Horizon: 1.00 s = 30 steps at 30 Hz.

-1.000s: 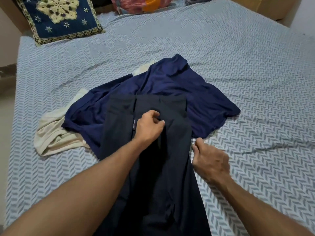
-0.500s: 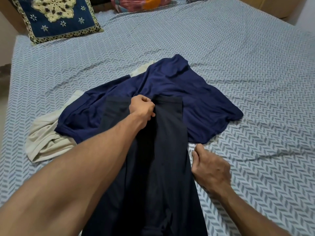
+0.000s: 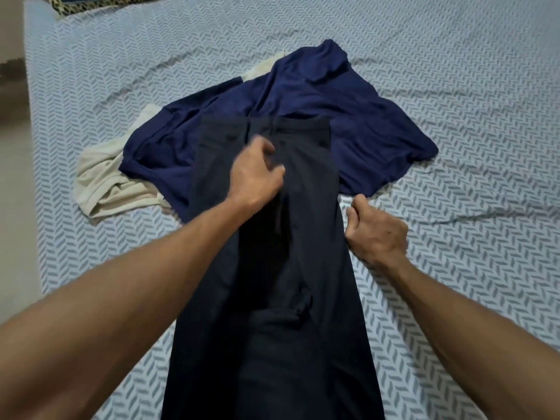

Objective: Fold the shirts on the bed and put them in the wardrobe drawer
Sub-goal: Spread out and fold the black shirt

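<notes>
A dark, almost black garment [image 3: 303, 268] lies lengthwise on the bed, folded into a narrow strip that runs from me towards the middle. Its far end rests on a crumpled navy blue shirt [image 3: 357, 116], and a cream shirt [image 3: 112, 183] pokes out from under that at the left. My left hand [image 3: 254, 177] is on the upper middle of the dark garment, blurred, with its fingers curled into the cloth. At the garment's right edge, my right hand [image 3: 375, 234] has its thumb and fingers curled and pinches that edge.
The bed has a grey-and-white herringbone sheet [image 3: 469, 253] with bare stretches on the right and at the far side. The corner of a patterned blue pillow [image 3: 88, 4] shows at the top left. The bed's left edge drops to the floor [image 3: 15, 207].
My left hand went up to the dark garment's far edge, then came back down towards its middle. My right hand stayed at the right edge. The view has tilted downwards.
</notes>
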{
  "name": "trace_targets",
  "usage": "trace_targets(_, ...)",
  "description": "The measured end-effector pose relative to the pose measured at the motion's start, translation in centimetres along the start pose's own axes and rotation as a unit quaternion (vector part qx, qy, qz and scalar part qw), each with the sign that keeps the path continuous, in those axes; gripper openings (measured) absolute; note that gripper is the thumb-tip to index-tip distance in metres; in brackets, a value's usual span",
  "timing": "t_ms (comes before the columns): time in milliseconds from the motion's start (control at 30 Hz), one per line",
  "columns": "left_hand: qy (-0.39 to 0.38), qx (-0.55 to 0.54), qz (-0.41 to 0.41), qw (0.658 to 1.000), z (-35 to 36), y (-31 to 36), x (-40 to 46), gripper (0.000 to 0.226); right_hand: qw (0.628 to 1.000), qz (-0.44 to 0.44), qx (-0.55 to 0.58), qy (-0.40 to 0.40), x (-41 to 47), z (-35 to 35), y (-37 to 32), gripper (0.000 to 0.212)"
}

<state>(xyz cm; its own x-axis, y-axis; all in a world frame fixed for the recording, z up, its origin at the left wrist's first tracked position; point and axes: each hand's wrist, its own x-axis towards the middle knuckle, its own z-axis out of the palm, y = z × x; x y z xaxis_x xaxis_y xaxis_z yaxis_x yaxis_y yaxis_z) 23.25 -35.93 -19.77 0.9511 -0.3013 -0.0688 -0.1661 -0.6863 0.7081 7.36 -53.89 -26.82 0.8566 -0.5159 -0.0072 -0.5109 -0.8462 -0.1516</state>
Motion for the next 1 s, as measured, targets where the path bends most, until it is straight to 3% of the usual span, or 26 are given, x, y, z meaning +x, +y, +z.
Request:
trace_targets(67, -0.125, 0.050, 0.014, 0.991, -0.5, -0.7, -5.1, 0.022, 1.000, 0.009, 0.005, -0.028, 0.0, -0.4, -0.4, 0.021)
trace_targets(133, -0.250, 0.117, -0.001, 0.961, -1.1, -1.5, -10.2, 0.039, 0.998, 0.028, 0.026, -0.047, -0.2, -1.0, -0.9, 0.021)
trace_targets(200, -0.310, 0.176, -0.018, 0.934, -1.3, -2.4, -14.2, 0.051, 0.995, 0.041, 0.059, -0.074, -0.6, -1.8, -1.2, 0.018)
trace_targets(267, -0.322, 0.173, -0.032, 0.930, -1.5, -3.0, -16.8, 0.041, 0.991, 0.049, 0.075, -0.102, -1.2, -2.1, -0.9, 0.008)
trace_targets(367, -0.304, 0.119, -0.063, 0.943, -1.3, -3.6, -18.6, 0.021, 0.978, 0.056, 0.160, -0.120, -2.2, -2.0, -0.2, 0.025)
trace_targets(433, -0.259, 0.066, -0.075, 0.961, -3.0, -3.0, -20.4, 0.018, 0.968, 0.040, 0.233, -0.084, -5.8, -4.1, -0.9, 0.034)
trace_targets(533, -0.241, 0.037, -0.088, 0.966, -3.3, -3.3, -20.7, 0.016, 0.972, -0.088, 0.218, 0.002, -10.1, -3.3, -1.8, 0.019)
trace_targets(667, -0.231, 0.096, -0.049, 0.967, -3.8, -3.7, -21.7, 0.010, 0.955, -0.218, 0.191, -0.071, -14.8, -2.2, -4.0, 0.019)
trace_targets(733, -0.230, 0.097, -0.030, 0.968, -4.1, -4.3, -21.7, 0.023, 0.956, -0.218, 0.163, -0.113, -14.9, -2.2, -4.7, 0.023)
trace_targets(833, -0.183, 0.029, -0.005, 0.983, -4.9, -5.4, -20.8, 0.038, 0.959, -0.217, 0.144, -0.111, -12.5, -2.9, -5.2, 0.030)
trace_targets(1000, -0.052, -0.013, 0.024, 0.998, -6.2, -7.3, -16.7, 0.029, 0.969, -0.123, 0.210, -0.037, -5.1, -3.5, -5.1, 0.020)
